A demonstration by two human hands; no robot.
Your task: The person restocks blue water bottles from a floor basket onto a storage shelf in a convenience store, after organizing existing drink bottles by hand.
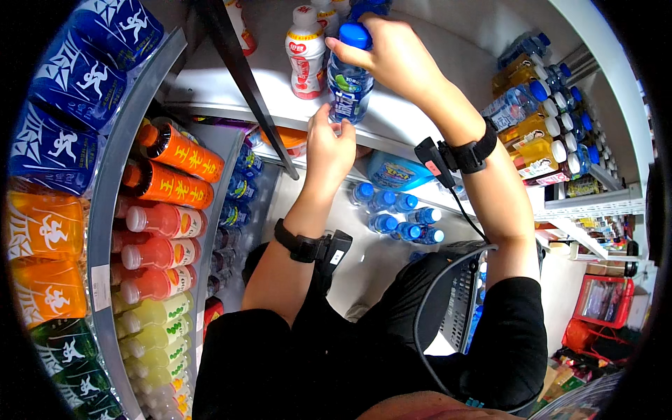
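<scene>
A plastic drink bottle with a blue cap and blue label (349, 86) stands upright on a white shelf (388, 118), beside a white bottle with red print (305, 58). My right hand (391, 52) is at its top, thumb and fingers around the neck just by the cap. Low at the front of the same bottle is my left hand (333, 142), its fingertips at or very near the base; whether they touch it I cannot tell. Behind my right hand, part of another blue bottle shows.
Shelves at the left hold orange-labelled bottles (184, 152) and pink drinks (168, 220). Several blue-capped bottles (396, 202) stand on the floor beyond my knees. A black crate (457, 310) is by my right side. A dark post (247, 84) slants left of my hands.
</scene>
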